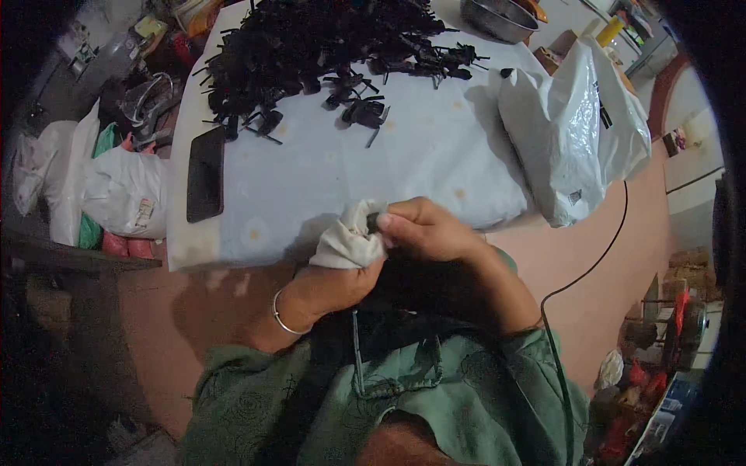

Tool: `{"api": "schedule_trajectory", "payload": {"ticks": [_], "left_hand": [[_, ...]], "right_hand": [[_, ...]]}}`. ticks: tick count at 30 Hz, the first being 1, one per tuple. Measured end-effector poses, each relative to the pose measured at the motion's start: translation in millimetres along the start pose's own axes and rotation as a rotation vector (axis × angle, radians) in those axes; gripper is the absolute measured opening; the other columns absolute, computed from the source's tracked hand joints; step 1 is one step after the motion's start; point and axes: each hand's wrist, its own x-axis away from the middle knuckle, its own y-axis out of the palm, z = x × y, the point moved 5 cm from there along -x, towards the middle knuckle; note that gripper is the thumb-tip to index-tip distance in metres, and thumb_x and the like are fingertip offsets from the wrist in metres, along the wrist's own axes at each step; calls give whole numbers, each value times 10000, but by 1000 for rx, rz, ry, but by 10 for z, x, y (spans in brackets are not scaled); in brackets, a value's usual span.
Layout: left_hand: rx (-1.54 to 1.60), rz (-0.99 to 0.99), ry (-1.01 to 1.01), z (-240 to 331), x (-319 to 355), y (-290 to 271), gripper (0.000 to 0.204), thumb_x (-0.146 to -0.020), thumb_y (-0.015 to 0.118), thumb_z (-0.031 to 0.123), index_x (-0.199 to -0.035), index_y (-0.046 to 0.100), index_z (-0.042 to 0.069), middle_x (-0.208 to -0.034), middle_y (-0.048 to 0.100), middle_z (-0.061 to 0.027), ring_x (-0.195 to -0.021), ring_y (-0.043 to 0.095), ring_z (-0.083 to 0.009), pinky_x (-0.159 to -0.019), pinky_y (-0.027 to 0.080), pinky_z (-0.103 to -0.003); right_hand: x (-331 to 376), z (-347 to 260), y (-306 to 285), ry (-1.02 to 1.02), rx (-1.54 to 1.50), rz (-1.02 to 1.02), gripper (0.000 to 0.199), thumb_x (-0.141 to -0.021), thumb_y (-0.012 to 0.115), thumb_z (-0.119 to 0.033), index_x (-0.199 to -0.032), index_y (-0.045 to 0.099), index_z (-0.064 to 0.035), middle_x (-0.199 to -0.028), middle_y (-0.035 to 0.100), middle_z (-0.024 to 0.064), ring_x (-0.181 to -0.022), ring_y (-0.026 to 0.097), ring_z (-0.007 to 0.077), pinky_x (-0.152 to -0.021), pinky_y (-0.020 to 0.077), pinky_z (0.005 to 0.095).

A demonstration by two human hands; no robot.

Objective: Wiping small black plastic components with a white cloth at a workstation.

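Observation:
Above my lap, at the table's near edge, my left hand (pixel 332 287) is wrapped round a bunched white cloth (pixel 346 242). A bracelet circles that wrist. From the right, my right hand (pixel 431 231) meets the cloth, thumb and fingers pinched on a small dark piece (pixel 373 223) at its upper side. Most of this piece is hidden by the cloth and fingers, and the right hand is slightly blurred. Farther off, a heap of small black parts with thin prongs (pixel 295 62) covers the far half of the table (pixel 303 182).
A dark phone (pixel 206 175) lies at the table's left side. On the right stands a crumpled white plastic bag (pixel 556 128), with a metal bowl (pixel 497 22) behind it. Filled bags (pixel 124 190) sit left of the table. A black cable (pixel 594 264) hangs down on the right.

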Motion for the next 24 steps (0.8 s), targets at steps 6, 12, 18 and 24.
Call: {"api": "schedule_trajectory", "payload": {"ticks": [6, 12, 18, 24], "left_hand": [[234, -82, 61, -3, -123, -38, 345, -784, 569, 103, -1093, 488, -28, -946, 556, -182, -760, 551, -333, -706, 452, -352], [354, -196, -210, -170, -107, -19, 336, -843, 539, 170, -1121, 482, -10, -983, 585, -127, -861, 568, -157, -743, 459, -269], [334, -63, -415, -396, -41, -168, 305, -852, 524, 142, -1102, 484, -28, -890, 606, -99, -767, 562, -133, -705, 467, -270], [-38, 167, -24, -155, -128, -273, 263, -827, 540, 98, -1071, 522, 0, -851, 598, -112, -730, 580, -179, -661, 473, -292]], "right_hand": [[-384, -273, -969, -208, 610, 740, 250, -853, 534, -237, -871, 574, 9, -645, 542, 56, -617, 469, 91, -584, 420, 269], [-877, -328, -888, -74, 923, 679, 193, -802, 542, -191, -912, 583, -37, -793, 600, 191, -761, 570, 385, -659, 445, 402], [-493, -45, -800, -201, 918, 552, 136, -815, 515, -136, -829, 574, -14, -787, 582, 209, -729, 556, 378, -629, 452, 365], [33, -169, -581, -326, 928, 643, 124, -806, 573, -110, -774, 549, 7, -613, 508, 151, -537, 480, 217, -532, 399, 323]]}}
